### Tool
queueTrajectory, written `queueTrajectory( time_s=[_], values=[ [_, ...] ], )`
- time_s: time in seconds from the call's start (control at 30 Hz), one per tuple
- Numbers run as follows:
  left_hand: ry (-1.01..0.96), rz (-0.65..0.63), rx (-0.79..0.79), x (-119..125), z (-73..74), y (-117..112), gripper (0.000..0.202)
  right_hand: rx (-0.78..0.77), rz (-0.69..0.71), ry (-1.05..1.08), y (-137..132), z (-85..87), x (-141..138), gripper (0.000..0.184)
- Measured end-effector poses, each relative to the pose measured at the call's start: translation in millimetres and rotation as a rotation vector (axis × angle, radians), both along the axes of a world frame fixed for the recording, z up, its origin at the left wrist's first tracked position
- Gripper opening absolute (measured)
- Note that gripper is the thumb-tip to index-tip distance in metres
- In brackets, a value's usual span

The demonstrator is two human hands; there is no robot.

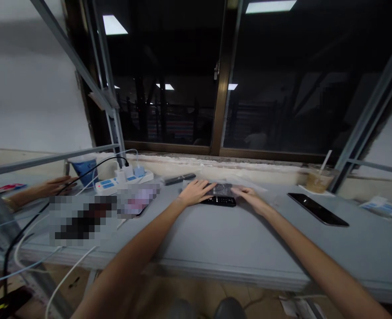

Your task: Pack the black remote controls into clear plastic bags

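Black remote (220, 201) lies long axis left to right.

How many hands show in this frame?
3: the wearer's left hand and right hand at the black remote control, and another person's hand left of the power strip. Others may be hidden.
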State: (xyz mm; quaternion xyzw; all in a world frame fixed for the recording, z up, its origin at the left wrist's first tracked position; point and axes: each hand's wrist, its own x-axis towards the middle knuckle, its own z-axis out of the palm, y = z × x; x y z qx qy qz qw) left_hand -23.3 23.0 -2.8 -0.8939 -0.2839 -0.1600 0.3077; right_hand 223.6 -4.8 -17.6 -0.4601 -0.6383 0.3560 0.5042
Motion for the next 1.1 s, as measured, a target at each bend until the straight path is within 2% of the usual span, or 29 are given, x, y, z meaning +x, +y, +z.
queueTrajectory(
  time_s=[0.17, 0.3, 0.43, 0.53, 0.67, 0.83, 0.97, 1.1],
  values=[
    [-0.174, 0.155, -0.006, -18.1, 7.5, 6.6, 0.055, -0.077, -0.17, 0.243, 12.7, -1.7, 11.4, 0.034],
    [-0.291, 0.302, -0.072, -27.8, 3.8, 13.7, 0.046, -0.143, -0.343, 0.451, 21.0, -6.7, 16.4, 0.026],
    [-0.433, 0.485, -0.188, -32.9, -0.1, 18.3, 0.042, -0.121, -0.416, 0.455, 21.9, -9.4, 20.1, 0.02],
    [-0.484, 0.554, -0.238, -33.8, -0.3, 18.2, 0.046, -0.123, -0.403, 0.435, 19.2, -6.9, 19.3, 0.023],
    [-0.468, 0.559, -0.311, -29.4, -2.1, 16.7, 0.045, -0.133, -0.32, 0.369, 12.5, 1.4, 10.0, 0.028],
    [-0.444, 0.552, -0.353, -21.1, -7.0, 17.6, 0.043, -0.156, -0.134, 0.28, 1.9, 9.3, -6.6, 0.025],
    [-0.472, 0.572, -0.332, -22.5, -6.4, 16.9, 0.042, -0.177, 0.092, 0.188, -5.9, 14.6, -10.4, 0.021],
    [-0.492, 0.574, -0.32, -26.8, 1.1, 13.5, 0.043, -0.256, 0.307, 0.083, -16.0, 25.1, -8.2, 0.02]
  ],
)
